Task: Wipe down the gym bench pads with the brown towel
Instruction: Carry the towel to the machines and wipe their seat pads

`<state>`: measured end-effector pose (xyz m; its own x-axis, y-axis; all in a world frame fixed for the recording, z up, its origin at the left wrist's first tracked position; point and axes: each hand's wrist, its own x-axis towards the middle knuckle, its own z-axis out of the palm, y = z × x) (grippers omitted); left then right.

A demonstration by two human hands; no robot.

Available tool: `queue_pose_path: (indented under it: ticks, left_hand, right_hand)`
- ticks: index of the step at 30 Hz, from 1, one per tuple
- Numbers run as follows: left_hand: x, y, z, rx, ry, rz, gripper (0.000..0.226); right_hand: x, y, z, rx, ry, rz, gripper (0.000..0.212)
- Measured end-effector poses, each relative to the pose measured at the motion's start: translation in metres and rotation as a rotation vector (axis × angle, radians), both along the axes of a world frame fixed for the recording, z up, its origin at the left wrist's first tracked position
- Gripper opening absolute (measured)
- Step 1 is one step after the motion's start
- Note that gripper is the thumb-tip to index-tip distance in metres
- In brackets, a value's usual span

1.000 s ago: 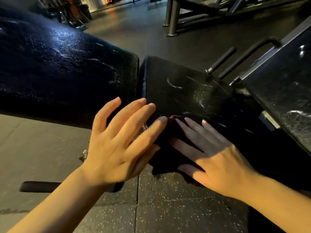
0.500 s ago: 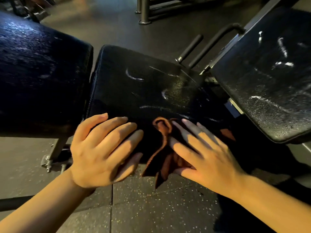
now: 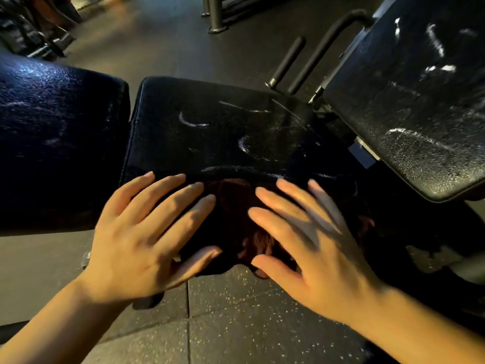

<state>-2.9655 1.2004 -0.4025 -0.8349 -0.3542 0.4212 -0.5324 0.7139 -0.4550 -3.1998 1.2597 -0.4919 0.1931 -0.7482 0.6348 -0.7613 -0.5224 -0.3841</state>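
Both hands now lie flat on the brown towel (image 3: pixel 236 214) at the seat pad's (image 3: pixel 223 132) near edge: left hand (image 3: pixel 141 240) has joined right hand (image 3: pixel 312 245), fingers straight and spread, pressing. White streaks beyond suggest wiping has barely started.

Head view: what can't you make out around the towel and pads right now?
- Brown towel: its sides lie under the left hand and right hand, so its full extent is hidden.
- Right hand's fingers: motion-blurred.
- Right pad: cut off by the frame edge.
- Middle pad: near edge is too dark to trace.
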Motion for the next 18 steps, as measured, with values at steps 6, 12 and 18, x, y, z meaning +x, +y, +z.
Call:
queue_pose_path:
  ticks: [6,12,18]
  left_hand:
    - [-0.004,0.002,-0.001,-0.041,-0.001,-0.014,0.046]
    - [-0.015,0.006,0.005,-0.005,-0.144,0.005,0.052]
    - [-0.014,0.004,0.000,-0.012,-0.127,-0.027,0.055]
  right_hand:
    - [0.038,0.008,-0.010,0.052,0.130,-0.234,0.052]
    - [0.000,-0.002,-0.038,-0.162,0.223,-0.266,0.052]
    - [-0.064,0.014,-0.076,0.053,0.243,-0.382,0.053]
